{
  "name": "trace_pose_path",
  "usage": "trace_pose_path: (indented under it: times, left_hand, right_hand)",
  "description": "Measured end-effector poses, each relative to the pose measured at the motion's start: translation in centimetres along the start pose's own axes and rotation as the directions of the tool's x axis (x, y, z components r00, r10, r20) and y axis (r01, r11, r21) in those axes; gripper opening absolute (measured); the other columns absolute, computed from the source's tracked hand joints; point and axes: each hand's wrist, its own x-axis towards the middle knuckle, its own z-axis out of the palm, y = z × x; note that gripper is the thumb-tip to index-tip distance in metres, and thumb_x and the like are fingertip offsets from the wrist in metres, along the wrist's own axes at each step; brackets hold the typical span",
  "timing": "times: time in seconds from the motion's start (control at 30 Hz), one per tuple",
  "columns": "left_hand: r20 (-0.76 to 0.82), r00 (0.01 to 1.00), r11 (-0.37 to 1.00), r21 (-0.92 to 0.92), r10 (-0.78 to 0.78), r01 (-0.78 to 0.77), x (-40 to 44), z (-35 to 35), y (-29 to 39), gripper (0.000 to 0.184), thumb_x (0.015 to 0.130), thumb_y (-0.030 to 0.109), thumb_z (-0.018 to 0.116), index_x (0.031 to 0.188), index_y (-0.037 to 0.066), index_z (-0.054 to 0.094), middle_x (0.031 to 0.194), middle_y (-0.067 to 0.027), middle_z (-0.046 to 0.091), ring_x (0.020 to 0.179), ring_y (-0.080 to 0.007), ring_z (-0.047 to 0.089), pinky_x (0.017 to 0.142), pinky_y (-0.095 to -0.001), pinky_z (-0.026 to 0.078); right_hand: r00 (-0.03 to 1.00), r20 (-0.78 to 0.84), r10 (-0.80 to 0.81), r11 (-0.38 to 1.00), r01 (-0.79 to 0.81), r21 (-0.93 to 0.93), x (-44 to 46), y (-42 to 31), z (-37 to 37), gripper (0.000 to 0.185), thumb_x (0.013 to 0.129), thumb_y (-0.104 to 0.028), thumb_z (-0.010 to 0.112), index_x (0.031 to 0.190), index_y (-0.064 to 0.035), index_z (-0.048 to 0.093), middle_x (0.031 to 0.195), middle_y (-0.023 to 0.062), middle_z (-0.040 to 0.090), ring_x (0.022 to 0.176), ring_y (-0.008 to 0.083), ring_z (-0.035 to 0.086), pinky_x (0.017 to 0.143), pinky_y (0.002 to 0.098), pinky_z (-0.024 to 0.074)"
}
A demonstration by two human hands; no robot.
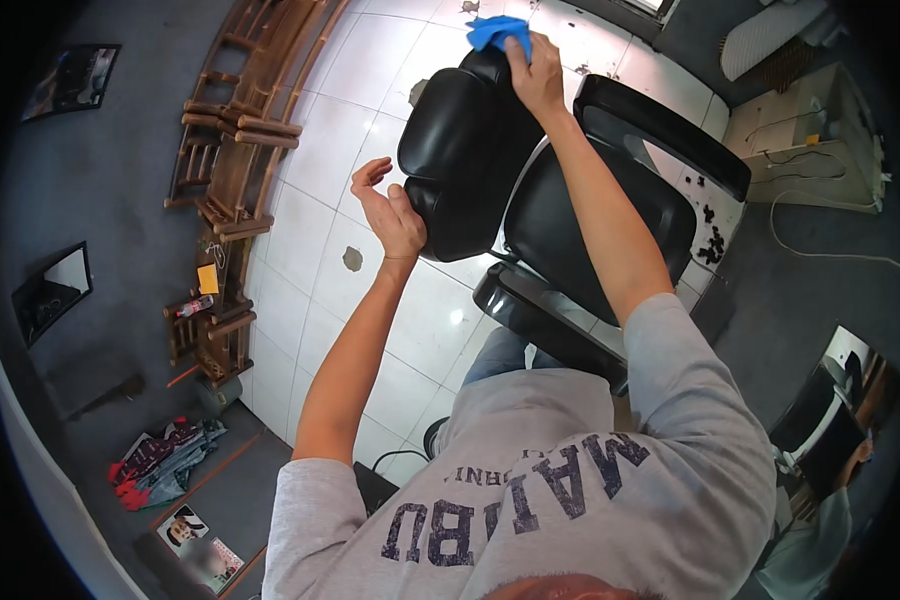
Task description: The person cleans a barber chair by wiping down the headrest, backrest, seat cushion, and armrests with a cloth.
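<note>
A black padded barber chair (600, 225) stands before me, with its backrest (455, 125) on the left side and armrests on both sides of the seat. My right hand (538, 78) is closed on a blue cloth (498, 33) at the top end of the backrest, and the cloth lies against the black padding there. Lower down, my left hand (392, 213) rests against the backrest's near left edge. Its fingers are loosely bent and apart, with nothing in them.
Bamboo benches (240, 150) line the left wall, with a bottle (195, 306) on one. Dark clumps (712, 245) lie on the white tiled floor (320, 260) beyond the chair. A cabinet (810, 140) with a trailing cable stands at right, above a mirror (840, 400).
</note>
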Motion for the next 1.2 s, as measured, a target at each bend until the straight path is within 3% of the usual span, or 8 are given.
trace_pose_path:
  times: [0.07, 0.27, 0.33, 0.63, 0.77, 0.87, 1.03, 1.2]
  left_hand:
    - [-0.002, 1.0, 1.0, -0.015, 0.001, -0.001, 0.1, 0.1, -0.1, 0.055, 0.109, 0.044, 0.039, 0.129, -0.006, 0.046, 0.126, -0.0214, 0.054, 0.115, -0.0331, 0.057, 0.104, -0.0451, 0.043]
    - [0.025, 0.999, 1.0, -0.007, -0.027, 0.027, 0.4, -0.1, 0.1, 0.056, 0.109, 0.045, 0.038, 0.128, -0.006, 0.045, 0.125, -0.0212, 0.054, 0.116, -0.0325, 0.055, 0.106, -0.0445, 0.042]
    - [0.042, 0.999, 1.0, 0.013, -0.022, 0.022, 0.0, -0.2, -0.3, 0.056, 0.109, 0.046, 0.034, 0.129, -0.005, 0.044, 0.125, -0.0207, 0.053, 0.118, -0.0308, 0.054, 0.108, -0.0447, 0.041]
    - [0.046, 0.999, 0.999, -0.025, -0.025, 0.027, 0.4, 0.0, -0.3, 0.055, 0.109, 0.045, 0.039, 0.128, -0.006, 0.046, 0.126, -0.0208, 0.054, 0.116, -0.032, 0.055, 0.107, -0.0444, 0.041]
    - [0.064, 0.997, 0.999, -0.025, -0.046, 0.048, 0.2, -0.2, -0.1, 0.056, 0.109, 0.046, 0.039, 0.128, -0.005, 0.046, 0.126, -0.0206, 0.053, 0.117, -0.0318, 0.055, 0.107, -0.0447, 0.04]
    - [0.067, 0.997, 0.998, -0.028, -0.047, 0.049, 0.2, -0.1, -0.1, 0.057, 0.109, 0.048, 0.038, 0.128, -0.005, 0.046, 0.125, -0.0204, 0.053, 0.117, -0.0314, 0.055, 0.107, -0.0449, 0.04]
    - [0.085, 0.995, 0.999, -0.014, -0.05, 0.052, 0.1, -0.1, -0.5, 0.056, 0.109, 0.047, 0.036, 0.128, -0.005, 0.044, 0.124, -0.0201, 0.052, 0.118, -0.0304, 0.054, 0.107, -0.0448, 0.039]
    - [0.086, 0.995, 0.998, 0.026, -0.052, 0.05, 0.3, -0.2, -0.2, 0.053, 0.108, 0.044, 0.035, 0.127, -0.005, 0.043, 0.123, -0.02, 0.052, 0.118, -0.0297, 0.054, 0.107, -0.0443, 0.039]
  right_hand:
    - [0.879, -0.007, 0.477, 0.879, -0.477, 0.025, -0.2, 1.4, 0.1, 0.05, 0.106, -0.045, 0.055, 0.107, 0.0026, 0.072, 0.098, 0.0288, 0.072, 0.1, 0.047, 0.068, 0.092, 0.0502, 0.0515]
    - [0.695, -0.351, 0.627, 0.774, -0.605, 0.186, -9.8, 3.7, 2.2, 0.064, 0.112, -0.05, 0.04, 0.121, 0.0097, 0.063, 0.107, 0.0353, 0.069, 0.102, 0.0501, 0.067, 0.089, 0.0523, 0.0485]
    - [0.465, -0.099, 0.88, 0.475, -0.85, 0.227, -13.9, 1.9, 2.4, 0.064, 0.114, -0.047, 0.037, 0.142, 0.0076, 0.054, 0.136, 0.0295, 0.063, 0.124, 0.0406, 0.062, 0.106, 0.044, 0.0444]
    - [0.288, 0.128, 0.949, 0.278, -0.956, 0.093, -30.5, -11.3, 1.0, 0.065, 0.113, -0.049, 0.04, 0.153, 0.001, 0.048, 0.15, 0.0222, 0.058, 0.139, 0.0354, 0.055, 0.118, 0.0414, 0.0397]
    - [-0.019, 0.176, 0.984, -0.065, -0.964, 0.258, -38.0, -4.0, -0.3, 0.058, 0.111, -0.052, 0.046, 0.135, -0.0024, 0.065, 0.114, 0.013, 0.074, 0.101, 0.0233, 0.069, 0.087, 0.0423, 0.053]
    - [0.133, 0.023, 0.991, 0.103, -0.855, 0.508, -29.6, 2.2, -2.6, 0.061, 0.111, -0.049, 0.045, 0.143, 0.0019, 0.057, 0.131, 0.0148, 0.068, 0.115, 0.029, 0.067, 0.102, 0.042, 0.0515]
    - [0.265, 0.093, 0.96, 0.123, -0.695, 0.708, -17.3, 14.0, -0.3, 0.052, 0.111, -0.043, 0.045, 0.141, -0.0023, 0.057, 0.117, 0.0184, 0.07, 0.109, 0.0312, 0.069, 0.098, 0.0438, 0.0534]
    - [0.166, -0.175, 0.97, 0.217, -0.919, 0.33, -16.5, 10.8, 4.0, 0.066, 0.109, -0.051, 0.038, 0.143, 0.0024, 0.057, 0.139, 0.0292, 0.064, 0.129, 0.0452, 0.061, 0.109, 0.0475, 0.0456]
